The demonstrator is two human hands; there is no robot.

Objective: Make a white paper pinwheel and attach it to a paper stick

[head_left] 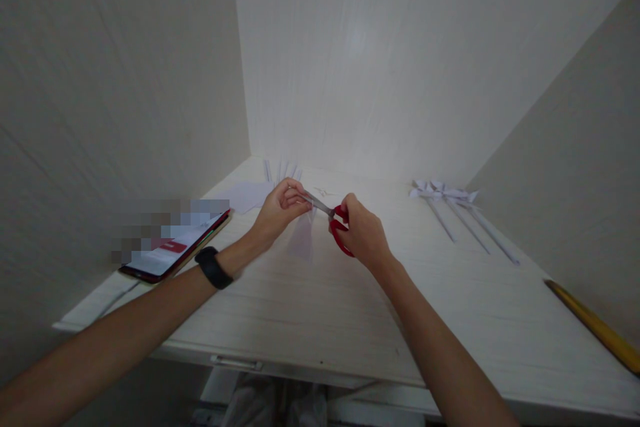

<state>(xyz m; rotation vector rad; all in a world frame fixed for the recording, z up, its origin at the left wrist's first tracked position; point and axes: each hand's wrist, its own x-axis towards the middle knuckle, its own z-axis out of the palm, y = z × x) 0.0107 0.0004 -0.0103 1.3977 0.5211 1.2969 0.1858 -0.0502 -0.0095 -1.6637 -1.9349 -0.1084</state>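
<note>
Near the middle of the white table, my right hand (364,230) is closed round the red handles of a pair of scissors (325,207). The blades point left, toward the fingers of my left hand (283,205). My left hand is closed, pinching a thin piece of white paper (303,235) that hangs below the blades. Whether the blades are apart is too small to tell. A dark band (214,267) sits on my left wrist. Small paper scraps (325,191) lie on the table just behind the scissors.
A phone (175,247) lies at the left. Flat white paper (245,196) and several thin paper sticks (283,171) lie behind my left hand. Paper pinwheel-like shapes on sticks (443,193) lie at the back right. A yellow tool (595,323) rests by the right wall. Walls enclose the table (280,307).
</note>
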